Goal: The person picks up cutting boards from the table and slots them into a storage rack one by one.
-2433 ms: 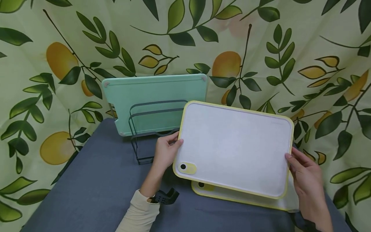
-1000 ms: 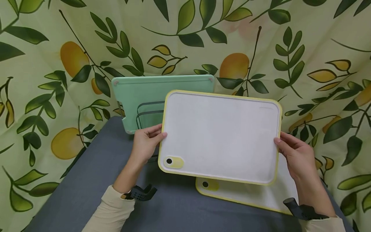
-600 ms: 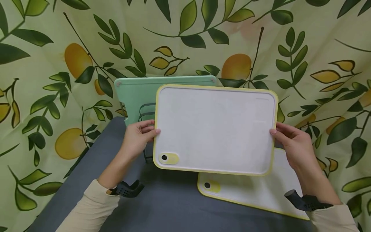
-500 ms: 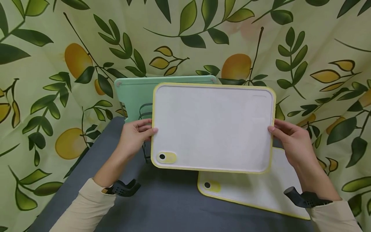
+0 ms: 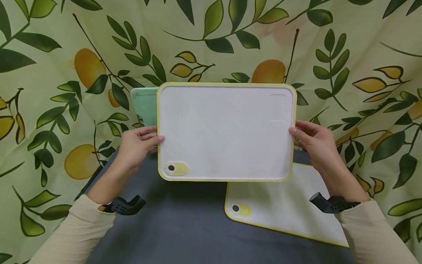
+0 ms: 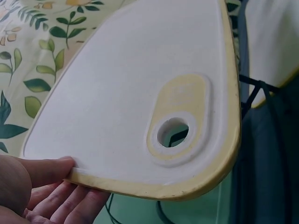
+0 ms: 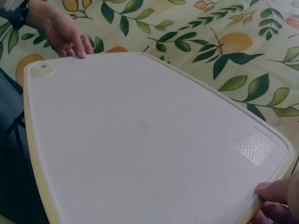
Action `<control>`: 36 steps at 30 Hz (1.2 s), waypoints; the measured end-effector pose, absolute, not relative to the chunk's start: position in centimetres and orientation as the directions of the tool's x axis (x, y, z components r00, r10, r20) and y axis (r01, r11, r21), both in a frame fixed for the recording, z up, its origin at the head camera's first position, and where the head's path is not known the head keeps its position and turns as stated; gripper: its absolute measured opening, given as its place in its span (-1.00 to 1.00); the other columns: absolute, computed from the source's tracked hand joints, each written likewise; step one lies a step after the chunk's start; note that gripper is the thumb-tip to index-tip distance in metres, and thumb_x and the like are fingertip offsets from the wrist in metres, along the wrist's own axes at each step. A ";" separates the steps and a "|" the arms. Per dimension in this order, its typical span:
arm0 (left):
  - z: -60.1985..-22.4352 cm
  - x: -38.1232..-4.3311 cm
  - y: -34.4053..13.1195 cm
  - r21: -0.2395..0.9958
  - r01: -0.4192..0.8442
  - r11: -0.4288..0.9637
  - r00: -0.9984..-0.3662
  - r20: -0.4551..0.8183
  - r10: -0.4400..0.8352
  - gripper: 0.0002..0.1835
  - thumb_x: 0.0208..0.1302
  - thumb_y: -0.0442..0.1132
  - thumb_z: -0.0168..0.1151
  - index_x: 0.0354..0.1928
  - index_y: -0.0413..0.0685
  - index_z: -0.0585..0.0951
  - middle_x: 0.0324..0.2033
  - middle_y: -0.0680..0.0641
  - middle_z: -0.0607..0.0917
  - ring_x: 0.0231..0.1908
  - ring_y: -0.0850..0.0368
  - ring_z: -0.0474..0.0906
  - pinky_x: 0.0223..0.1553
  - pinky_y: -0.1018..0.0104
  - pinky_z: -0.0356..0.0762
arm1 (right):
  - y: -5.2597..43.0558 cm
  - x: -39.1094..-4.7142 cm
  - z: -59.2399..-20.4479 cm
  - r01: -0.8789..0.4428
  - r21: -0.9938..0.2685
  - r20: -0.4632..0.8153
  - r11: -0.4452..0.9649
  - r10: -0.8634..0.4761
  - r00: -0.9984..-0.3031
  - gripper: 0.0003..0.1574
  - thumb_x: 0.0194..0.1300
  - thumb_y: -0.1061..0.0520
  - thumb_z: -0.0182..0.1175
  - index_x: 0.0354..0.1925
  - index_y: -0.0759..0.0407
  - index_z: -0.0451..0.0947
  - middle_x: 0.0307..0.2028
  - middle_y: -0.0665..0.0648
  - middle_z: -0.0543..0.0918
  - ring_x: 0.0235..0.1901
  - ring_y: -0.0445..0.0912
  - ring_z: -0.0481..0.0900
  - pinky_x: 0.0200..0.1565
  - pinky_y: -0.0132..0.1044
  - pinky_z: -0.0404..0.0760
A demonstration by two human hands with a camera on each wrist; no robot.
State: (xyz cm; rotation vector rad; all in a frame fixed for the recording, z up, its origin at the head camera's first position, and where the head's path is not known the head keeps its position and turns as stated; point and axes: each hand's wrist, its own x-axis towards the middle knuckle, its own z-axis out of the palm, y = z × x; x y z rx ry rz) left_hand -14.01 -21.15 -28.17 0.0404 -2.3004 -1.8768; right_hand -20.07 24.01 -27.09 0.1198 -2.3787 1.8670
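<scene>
A white cutting board [image 5: 224, 132] with a yellow rim is held up off the table, its broad face toward the head camera. My left hand [image 5: 136, 146] pinches its left short edge, thumb on the front face and fingers behind. At the opposite short edge my right hand [image 5: 314, 143] pinches it the same way. In the left wrist view the board's yellow oval inset [image 6: 180, 112] shows a round through-hole near one corner. A rough dotted patch [image 7: 256, 145] appears near my right thumb in the right wrist view.
A second white, yellow-rimmed cutting board [image 5: 280, 205] lies on the blue-grey tablecloth [image 5: 184, 227] at right. Behind the held board stands a mint green board [image 5: 144, 104], mostly hidden. Dark wire bars [image 6: 257, 86] of a rack show beneath. A leaf-and-fruit curtain [image 5: 197, 22] hangs behind.
Both hands have raised the held board, shifted it left and levelled it. It now covers most of the mint green board and hides the rack in the head view. The lower board stays put.
</scene>
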 end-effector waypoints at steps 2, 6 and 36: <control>-27.8 -14.1 -21.4 0.974 0.097 0.206 -0.983 0.127 -0.135 -0.40 0.18 -0.22 0.36 0.23 -0.35 0.44 -0.35 0.25 0.74 -0.36 0.37 0.70 -0.35 0.42 0.66 | 23.6 -20.6 -26.9 -0.145 -0.948 0.150 0.282 -0.003 -0.989 -0.22 0.18 -0.09 0.31 0.25 0.28 0.40 -0.20 -0.19 0.59 -0.27 -0.35 0.60 -0.29 -0.50 0.63; -27.4 -14.3 -21.8 0.980 0.101 0.170 -0.982 0.125 -0.138 -0.42 0.21 -0.28 0.32 0.23 -0.40 0.42 -0.39 0.25 0.74 -0.38 0.35 0.71 -0.36 0.42 0.66 | 22.9 -21.5 -26.4 -0.156 -0.934 0.160 0.321 -0.015 -0.987 -0.23 0.20 -0.12 0.27 0.26 0.24 0.41 -0.15 -0.19 0.58 -0.22 -0.34 0.58 -0.27 -0.50 0.63; -22.3 -16.6 -25.3 0.934 0.230 0.272 -0.930 0.293 -0.221 -0.44 0.14 -0.28 0.37 0.18 -0.39 0.49 -0.44 0.26 0.74 -0.45 0.35 0.71 -0.40 0.44 0.65 | 17.9 -27.0 -20.7 -0.273 -0.941 0.264 0.199 -0.069 -0.962 -0.44 0.23 0.05 0.28 0.16 0.23 0.52 -0.16 -0.05 0.63 -0.16 -0.21 0.59 -0.26 -0.49 0.62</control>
